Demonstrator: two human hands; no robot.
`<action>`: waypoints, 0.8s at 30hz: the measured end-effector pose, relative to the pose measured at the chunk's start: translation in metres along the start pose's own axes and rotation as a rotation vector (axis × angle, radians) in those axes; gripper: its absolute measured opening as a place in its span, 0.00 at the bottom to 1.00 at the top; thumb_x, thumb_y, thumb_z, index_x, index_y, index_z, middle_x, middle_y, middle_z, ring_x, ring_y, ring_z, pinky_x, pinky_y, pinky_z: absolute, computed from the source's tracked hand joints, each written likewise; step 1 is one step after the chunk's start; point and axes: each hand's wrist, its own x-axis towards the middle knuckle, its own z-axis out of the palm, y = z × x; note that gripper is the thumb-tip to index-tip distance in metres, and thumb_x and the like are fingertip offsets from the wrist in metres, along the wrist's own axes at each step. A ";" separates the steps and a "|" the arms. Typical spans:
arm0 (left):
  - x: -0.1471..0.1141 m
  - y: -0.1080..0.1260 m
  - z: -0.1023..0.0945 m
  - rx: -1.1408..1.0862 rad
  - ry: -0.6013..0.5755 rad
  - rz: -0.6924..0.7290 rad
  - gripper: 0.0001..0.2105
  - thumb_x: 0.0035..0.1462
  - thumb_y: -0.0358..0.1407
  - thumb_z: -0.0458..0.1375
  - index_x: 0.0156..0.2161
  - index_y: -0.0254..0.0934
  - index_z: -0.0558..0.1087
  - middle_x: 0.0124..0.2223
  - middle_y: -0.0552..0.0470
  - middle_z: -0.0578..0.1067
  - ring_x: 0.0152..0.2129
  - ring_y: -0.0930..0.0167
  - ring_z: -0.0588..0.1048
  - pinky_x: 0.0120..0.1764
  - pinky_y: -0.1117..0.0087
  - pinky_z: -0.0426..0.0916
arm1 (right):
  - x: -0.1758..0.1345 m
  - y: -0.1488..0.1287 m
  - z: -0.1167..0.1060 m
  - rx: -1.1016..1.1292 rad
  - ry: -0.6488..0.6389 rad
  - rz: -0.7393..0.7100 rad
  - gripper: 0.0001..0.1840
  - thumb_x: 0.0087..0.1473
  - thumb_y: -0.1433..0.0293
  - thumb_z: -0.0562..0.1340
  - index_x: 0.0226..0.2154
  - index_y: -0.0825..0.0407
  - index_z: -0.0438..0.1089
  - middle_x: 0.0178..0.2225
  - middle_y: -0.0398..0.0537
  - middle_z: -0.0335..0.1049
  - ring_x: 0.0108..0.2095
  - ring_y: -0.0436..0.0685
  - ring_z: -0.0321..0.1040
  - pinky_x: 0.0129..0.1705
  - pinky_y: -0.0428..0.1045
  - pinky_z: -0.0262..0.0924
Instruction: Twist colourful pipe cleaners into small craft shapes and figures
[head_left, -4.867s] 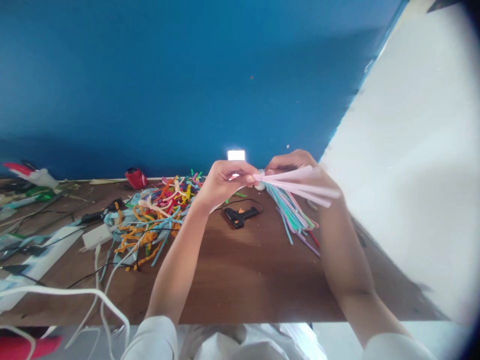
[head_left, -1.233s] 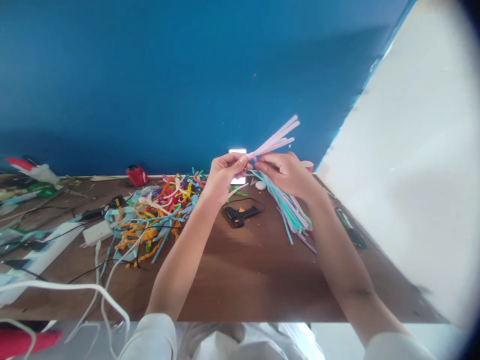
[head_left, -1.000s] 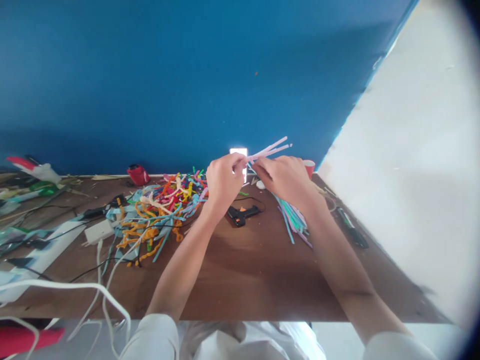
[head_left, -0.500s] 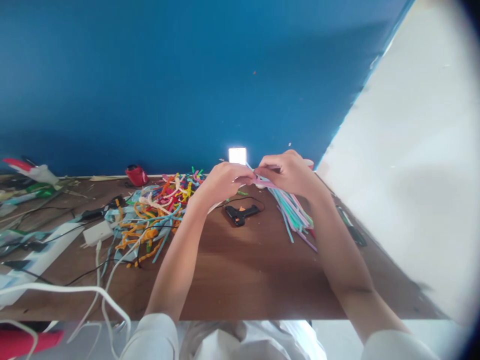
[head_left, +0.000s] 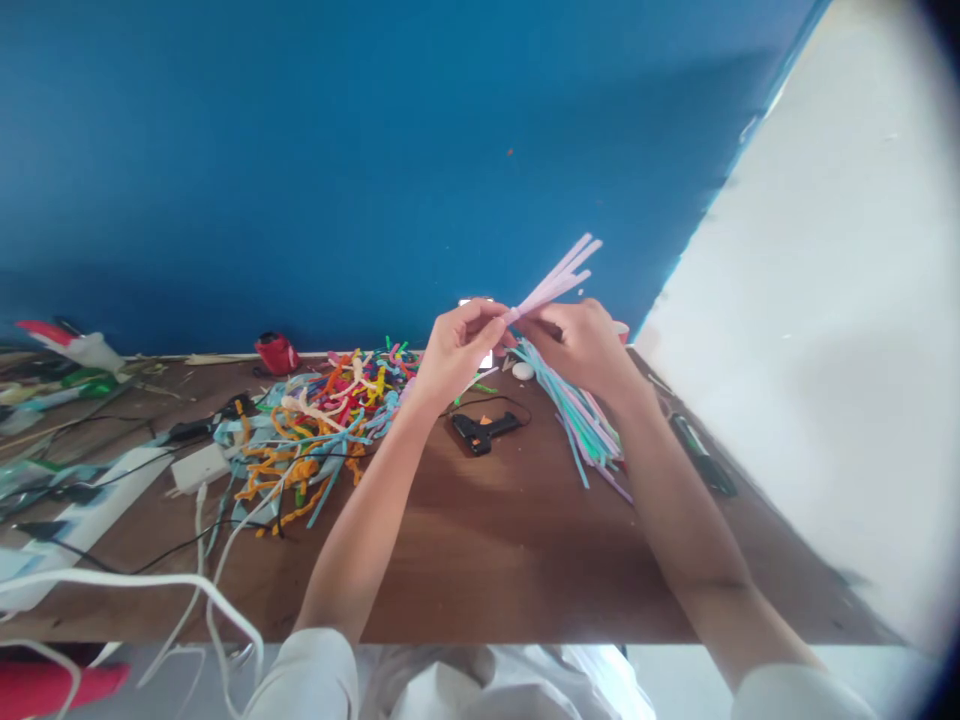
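Above the back of the table I hold a bunch of pale pink-lilac pipe cleaners [head_left: 559, 280], gathered at its lower end and fanning up to the right. My left hand [head_left: 466, 345] is closed, pinching the gathered end between thumb and fingers. My right hand [head_left: 574, 340] is closed too, its curled fingers at the same end from the right; its fingertips are partly hidden. Under the right hand lies a loose bundle of blue, green and lilac pipe cleaners [head_left: 581, 425]. A black glue gun [head_left: 484, 432] rests on the table below my hands.
A tangled heap of coloured pipe cleaners [head_left: 322, 430] covers the table's left middle. Farther left are a white power strip [head_left: 90, 520], a white adapter [head_left: 201, 468] and cables. A lit phone [head_left: 486, 360] stands behind my left hand. Blue wall [head_left: 337, 180] rises behind.
The pink-lilac bunch has swung up from lying low between my hands to pointing up and right. My left hand has turned and risen slightly; the right stays nearly in place.
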 end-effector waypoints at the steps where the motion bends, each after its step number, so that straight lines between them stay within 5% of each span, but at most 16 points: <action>1: -0.001 0.002 0.000 0.051 -0.023 -0.009 0.09 0.60 0.40 0.62 0.40 0.35 0.75 0.30 0.52 0.78 0.25 0.76 0.74 0.29 0.76 0.65 | 0.000 0.000 0.001 -0.039 0.001 0.003 0.22 0.63 0.59 0.55 0.22 0.52 0.69 0.17 0.41 0.57 0.21 0.49 0.48 0.28 0.49 0.41; 10: 0.001 0.000 -0.002 0.247 -0.002 0.021 0.18 0.65 0.48 0.55 0.32 0.35 0.71 0.28 0.52 0.76 0.20 0.77 0.70 0.25 0.76 0.61 | -0.004 -0.001 0.003 -0.277 -0.048 -0.050 0.21 0.64 0.59 0.54 0.27 0.50 0.75 0.21 0.46 0.67 0.24 0.53 0.57 0.30 0.50 0.37; 24: 0.006 -0.019 -0.002 0.272 0.173 0.110 0.06 0.62 0.37 0.59 0.37 0.35 0.72 0.31 0.52 0.78 0.26 0.74 0.77 0.28 0.76 0.68 | -0.006 -0.010 0.007 -0.420 -0.087 -0.093 0.19 0.66 0.64 0.50 0.33 0.51 0.73 0.26 0.49 0.73 0.24 0.53 0.59 0.30 0.51 0.34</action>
